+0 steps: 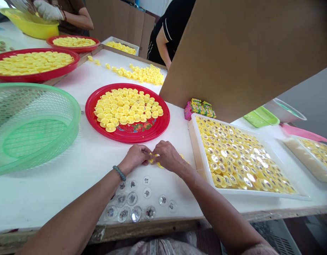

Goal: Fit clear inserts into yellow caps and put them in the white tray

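Observation:
My left hand [138,155] and my right hand [166,154] meet over the white table, just in front of a red tray [152,132]. Between their fingertips is a small yellow plastic piece [152,158], mostly covered by the fingers; both hands are closed on it. More yellow pieces show partly under and behind my right hand. Nearer to me lie several clear round discs [131,198] with small dark pictures in their centres. Yellow round pieces [123,106] cover much of the red tray.
At left stands a green mesh basket [43,166]. On the right, a white tray [202,166] holds many yellow pieces with picture discs. Small green-yellow packets [202,108] sit by a large brown board [232,53]. Two other people work behind, one with a gloved hand [48,10].

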`<state>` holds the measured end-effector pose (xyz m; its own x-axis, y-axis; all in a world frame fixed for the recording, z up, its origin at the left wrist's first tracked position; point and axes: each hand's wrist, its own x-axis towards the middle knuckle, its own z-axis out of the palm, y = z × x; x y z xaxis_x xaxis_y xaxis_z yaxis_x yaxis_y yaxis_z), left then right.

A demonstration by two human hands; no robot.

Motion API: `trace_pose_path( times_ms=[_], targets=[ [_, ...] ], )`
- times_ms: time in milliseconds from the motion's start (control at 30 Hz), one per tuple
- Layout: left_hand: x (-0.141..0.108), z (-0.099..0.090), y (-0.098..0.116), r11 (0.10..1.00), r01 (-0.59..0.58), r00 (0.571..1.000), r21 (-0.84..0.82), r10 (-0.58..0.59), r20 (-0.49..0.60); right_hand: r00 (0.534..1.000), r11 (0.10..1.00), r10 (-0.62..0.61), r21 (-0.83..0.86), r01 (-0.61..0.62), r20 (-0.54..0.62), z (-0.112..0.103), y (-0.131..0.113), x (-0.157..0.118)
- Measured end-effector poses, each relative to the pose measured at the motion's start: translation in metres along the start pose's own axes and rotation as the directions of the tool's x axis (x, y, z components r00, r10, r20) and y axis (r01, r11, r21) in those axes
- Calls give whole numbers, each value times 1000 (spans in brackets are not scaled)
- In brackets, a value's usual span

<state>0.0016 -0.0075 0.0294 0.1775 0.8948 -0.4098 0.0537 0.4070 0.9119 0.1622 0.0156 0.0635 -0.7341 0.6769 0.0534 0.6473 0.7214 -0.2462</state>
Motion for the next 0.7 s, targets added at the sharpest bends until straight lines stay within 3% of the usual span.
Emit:
trace_pose_path(
  times_ms=[133, 333, 433, 500, 567, 600, 700],
  targets=[
    [3, 2, -1, 993, 81, 997, -85, -82, -13, 1000, 1000, -4, -19, 4, 15, 0, -2, 2],
    [0, 0, 1, 1000, 28, 1000, 5, -28, 3, 1000, 1000, 1, -6, -1, 31, -6, -5, -1],
    [-5, -2, 1, 994, -59, 997, 95, 55, 51, 990, 992, 46, 125, -30, -130, -11, 6, -25],
    [-9, -3, 2, 962, -154, 988, 228, 144, 58, 940, 973, 184, 189, -133, -289, -15, 17, -51],
    [-13, -1, 4, 873, -247, 965, 420, 259, 30, 876, 947, 316, 183, -266, -363, -21, 27, -76],
    [-14, 0, 5, 801, -293, 944, 522, 330, 24, 867, 938, 345, 153, -310, -360, -23, 30, -87],
    [-16, 10, 8, 520, -433, 840, 737, 529, 121, 909, 943, 327, 24, -332, -258, -26, 30, -104]
  ],
)
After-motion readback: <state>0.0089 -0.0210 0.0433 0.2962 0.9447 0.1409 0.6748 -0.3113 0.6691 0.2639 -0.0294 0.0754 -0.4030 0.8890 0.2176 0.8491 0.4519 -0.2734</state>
